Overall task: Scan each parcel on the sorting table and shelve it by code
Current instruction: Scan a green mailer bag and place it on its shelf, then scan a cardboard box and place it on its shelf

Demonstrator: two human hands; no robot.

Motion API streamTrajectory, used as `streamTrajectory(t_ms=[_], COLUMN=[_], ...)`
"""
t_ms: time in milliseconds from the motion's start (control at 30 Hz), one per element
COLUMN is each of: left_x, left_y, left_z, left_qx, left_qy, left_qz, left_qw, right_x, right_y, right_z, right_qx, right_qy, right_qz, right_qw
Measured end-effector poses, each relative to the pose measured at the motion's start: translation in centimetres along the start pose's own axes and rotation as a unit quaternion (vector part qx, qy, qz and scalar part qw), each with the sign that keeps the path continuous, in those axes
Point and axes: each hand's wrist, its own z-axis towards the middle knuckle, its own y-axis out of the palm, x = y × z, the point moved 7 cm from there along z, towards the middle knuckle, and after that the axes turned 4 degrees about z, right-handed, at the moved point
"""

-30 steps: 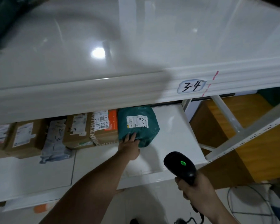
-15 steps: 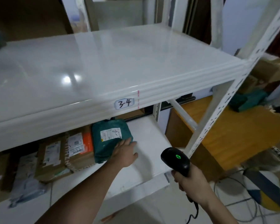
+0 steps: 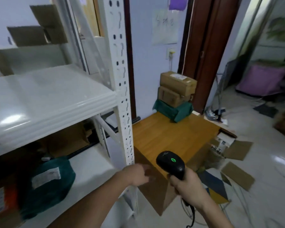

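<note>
Black scanner (image 3: pixel 170 163) sits gripped in the right hand (image 3: pixel 187 189); the left hand (image 3: pixel 136 176) hangs empty, fingers loosely spread. The green parcel (image 3: pixel 47 183) lies on the lower shelf (image 3: pixel 89 171), left. More parcels (image 3: pixel 176 96) are stacked at the counter's (image 3: pixel 169 137) far edge.

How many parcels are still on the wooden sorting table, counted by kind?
Brown cardboard boxes: 2
Green bag parcel: 1
Total on the wooden sorting table: 3
</note>
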Motion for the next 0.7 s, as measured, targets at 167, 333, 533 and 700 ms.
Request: streamTrajectory(t_ms=[167,333,533,700], left_x=[7.0,12.5,16.2,17.0], left_y=[-3.4,-6.9,-9.5,-12.8], left_z=[6.6,12.6,18.4,24.3], left_qx=[0.026,0.079,0.098,0.118], left_qy=[0.003,0.016,0.037,0.037], left_qz=[-0.018,-0.008,0.047,0.016], left_qw=[1.0,0.997,0.993,0.992], right_x=[2.0,3.7,4.6,4.7], right_y=[-7.8,-14.3,-19.4,-22.4], right_z=[-0.4,0.3,3.2,8.7], right_qx=[0.032,0.096,0.114,0.121], right_qy=[0.021,0.039,0.042,0.06], right_qz=[0.021,0.015,0.004,-0.003], right_qw=[0.999,0.995,0.993,0.991])
